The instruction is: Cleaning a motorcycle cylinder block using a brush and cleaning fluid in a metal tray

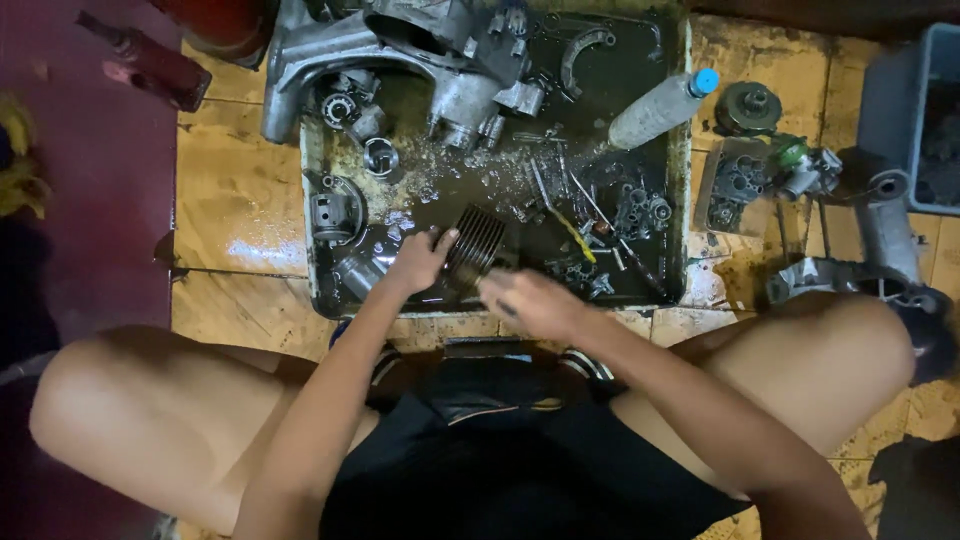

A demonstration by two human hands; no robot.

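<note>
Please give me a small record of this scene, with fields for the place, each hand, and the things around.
place: tiled floor, person sitting over a shallow tray of dark oily liquid
left hand: holds a finned metal cylinder over the tray
right hand: blurred, at the cylinder's near side
in tray: large engine casing, small metal parts, plastic bottle
beside tray: grey bin

Dark grey ribbed cylinder [474, 245] between the hands, in a black, oily tray [676, 180] with a pale rim. Beyond them, clear bottle [660, 108] with blue cap; yellow-brown mottled floor [235, 200] around.
</note>
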